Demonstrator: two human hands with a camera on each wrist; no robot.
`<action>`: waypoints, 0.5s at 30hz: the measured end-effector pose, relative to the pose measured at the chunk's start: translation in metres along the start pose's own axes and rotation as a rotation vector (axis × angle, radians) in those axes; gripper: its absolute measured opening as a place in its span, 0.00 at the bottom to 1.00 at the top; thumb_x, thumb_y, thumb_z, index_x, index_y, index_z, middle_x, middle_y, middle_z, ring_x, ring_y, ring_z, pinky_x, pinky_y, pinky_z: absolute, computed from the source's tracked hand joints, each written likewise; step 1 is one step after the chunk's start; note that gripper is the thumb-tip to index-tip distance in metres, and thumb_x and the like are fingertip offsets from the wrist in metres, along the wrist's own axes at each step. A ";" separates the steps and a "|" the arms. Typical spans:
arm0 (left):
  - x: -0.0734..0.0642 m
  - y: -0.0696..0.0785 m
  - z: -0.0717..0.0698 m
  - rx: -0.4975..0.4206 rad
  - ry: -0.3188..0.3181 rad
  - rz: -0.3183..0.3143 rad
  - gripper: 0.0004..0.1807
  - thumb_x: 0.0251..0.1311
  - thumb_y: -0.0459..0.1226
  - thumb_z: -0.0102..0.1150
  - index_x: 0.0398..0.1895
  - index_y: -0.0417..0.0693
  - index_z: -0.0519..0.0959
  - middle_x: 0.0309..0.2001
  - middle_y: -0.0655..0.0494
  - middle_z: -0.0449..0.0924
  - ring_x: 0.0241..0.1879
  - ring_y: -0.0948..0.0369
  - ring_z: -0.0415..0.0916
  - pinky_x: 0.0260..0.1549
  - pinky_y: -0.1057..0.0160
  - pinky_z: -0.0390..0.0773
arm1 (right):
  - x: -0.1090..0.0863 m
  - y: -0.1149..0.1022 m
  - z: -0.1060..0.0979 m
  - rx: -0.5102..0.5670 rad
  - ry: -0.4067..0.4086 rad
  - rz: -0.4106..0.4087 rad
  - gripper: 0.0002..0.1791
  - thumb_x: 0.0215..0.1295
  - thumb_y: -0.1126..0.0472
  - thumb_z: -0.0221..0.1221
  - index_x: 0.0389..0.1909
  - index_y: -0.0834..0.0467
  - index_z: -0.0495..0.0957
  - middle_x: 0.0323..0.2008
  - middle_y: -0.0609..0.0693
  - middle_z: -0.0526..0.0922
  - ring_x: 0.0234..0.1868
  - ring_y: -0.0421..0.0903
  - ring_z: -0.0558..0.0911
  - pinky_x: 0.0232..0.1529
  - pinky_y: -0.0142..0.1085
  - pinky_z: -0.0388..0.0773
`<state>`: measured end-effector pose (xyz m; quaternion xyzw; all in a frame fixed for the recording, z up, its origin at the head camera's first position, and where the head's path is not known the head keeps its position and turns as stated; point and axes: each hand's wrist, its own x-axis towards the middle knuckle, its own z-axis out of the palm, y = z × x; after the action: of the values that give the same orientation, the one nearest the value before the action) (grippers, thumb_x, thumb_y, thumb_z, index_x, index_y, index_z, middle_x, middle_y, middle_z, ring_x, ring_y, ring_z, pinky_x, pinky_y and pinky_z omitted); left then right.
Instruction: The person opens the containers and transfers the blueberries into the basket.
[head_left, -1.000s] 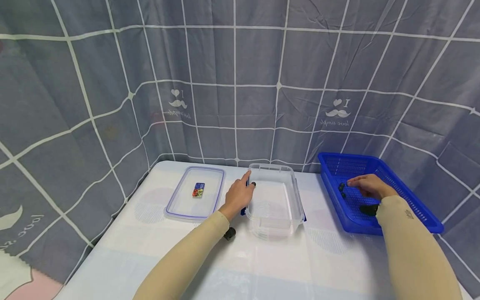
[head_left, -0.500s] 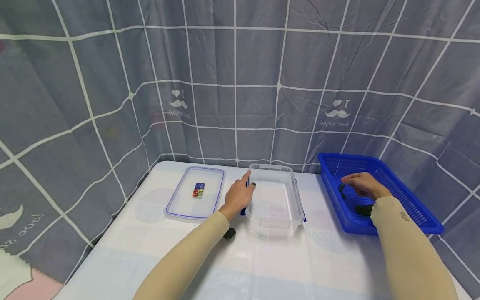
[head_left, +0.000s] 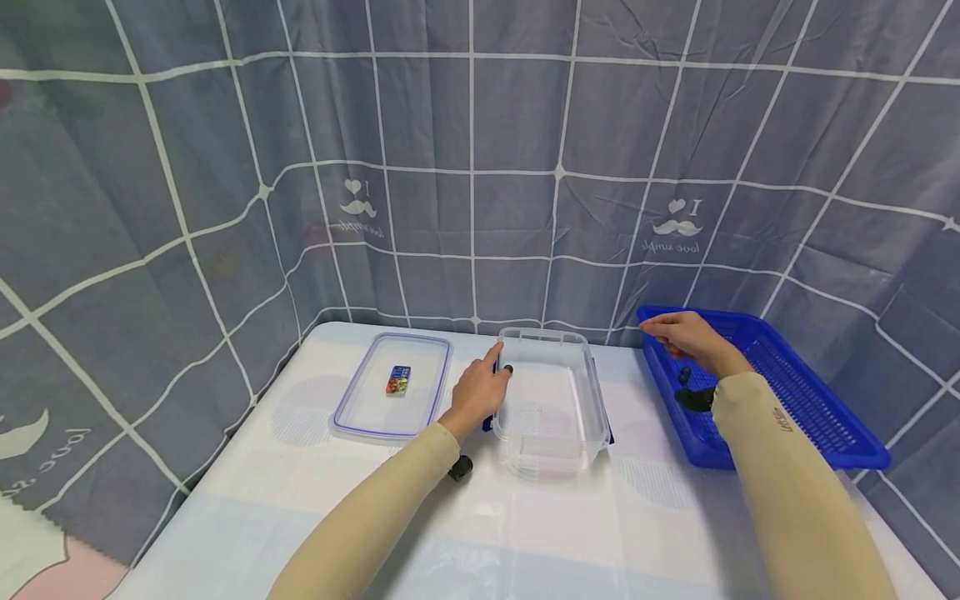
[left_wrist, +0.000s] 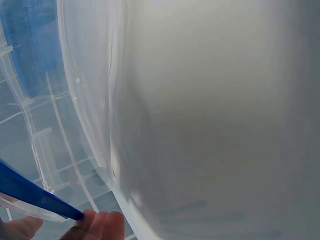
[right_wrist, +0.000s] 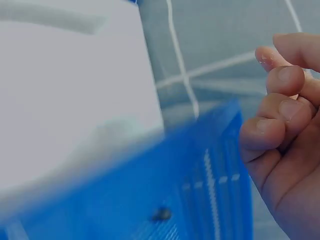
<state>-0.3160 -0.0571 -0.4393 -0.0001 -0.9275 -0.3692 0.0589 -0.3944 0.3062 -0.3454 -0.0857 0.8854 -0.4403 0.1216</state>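
Observation:
My left hand [head_left: 480, 387] grips the left side of a clear plastic box [head_left: 592, 392], its index finger along the rim. In the left wrist view its fingers [left_wrist: 114, 226] lie at a blue latch [left_wrist: 40, 195]. A small dark round thing [head_left: 508, 369] shows at the left thumb tip. Over the left rim of a blue basket [head_left: 832, 425] hovers my right hand [head_left: 688, 337], fingers curled, thumb and index tips together. Nothing shows between those tips; I cannot tell whether they pinch something small. Below it, small dark round pieces [head_left: 684, 375] lie in the basket, partly hidden by the hand.
The box's lid [head_left: 360, 408], clear with a blue-purple edge and a coloured label [head_left: 397, 381], lies on the white-covered table [head_left: 540, 525] to the left. A grey grid-patterned curtain [head_left: 517, 208] stands behind the table and at its sides.
My right hand has risen from inside the blue basket and moved left to its left rim. The left hand and the clear box have stayed put.

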 end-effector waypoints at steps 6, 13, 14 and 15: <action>-0.001 -0.001 0.000 -0.004 -0.001 0.001 0.30 0.75 0.51 0.41 0.79 0.66 0.57 0.60 0.42 0.76 0.55 0.45 0.77 0.45 0.43 0.78 | 0.012 -0.013 0.020 0.059 -0.010 -0.042 0.28 0.76 0.48 0.55 0.64 0.64 0.74 0.20 0.43 0.63 0.19 0.41 0.59 0.27 0.37 0.64; 0.000 -0.002 0.001 0.004 -0.003 0.006 0.30 0.76 0.51 0.41 0.80 0.66 0.57 0.60 0.42 0.76 0.54 0.47 0.77 0.43 0.44 0.78 | 0.027 -0.026 0.054 0.140 -0.055 -0.049 0.26 0.76 0.51 0.55 0.66 0.63 0.73 0.21 0.44 0.63 0.20 0.41 0.58 0.27 0.35 0.63; 0.000 -0.002 0.001 0.006 -0.002 0.006 0.30 0.76 0.51 0.41 0.80 0.66 0.57 0.60 0.42 0.76 0.54 0.47 0.77 0.43 0.45 0.78 | 0.029 -0.029 0.058 0.154 -0.060 -0.053 0.26 0.76 0.51 0.55 0.66 0.63 0.73 0.21 0.44 0.63 0.20 0.41 0.58 0.27 0.35 0.63; 0.000 -0.002 0.000 0.009 -0.001 0.006 0.30 0.76 0.51 0.40 0.80 0.67 0.57 0.60 0.42 0.76 0.54 0.47 0.77 0.43 0.45 0.78 | 0.031 -0.032 0.063 0.162 -0.064 -0.060 0.25 0.76 0.51 0.55 0.65 0.63 0.73 0.21 0.44 0.62 0.19 0.41 0.57 0.27 0.35 0.62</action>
<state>-0.3165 -0.0582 -0.4405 -0.0026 -0.9291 -0.3649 0.0596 -0.4044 0.2316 -0.3608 -0.1161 0.8396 -0.5109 0.1432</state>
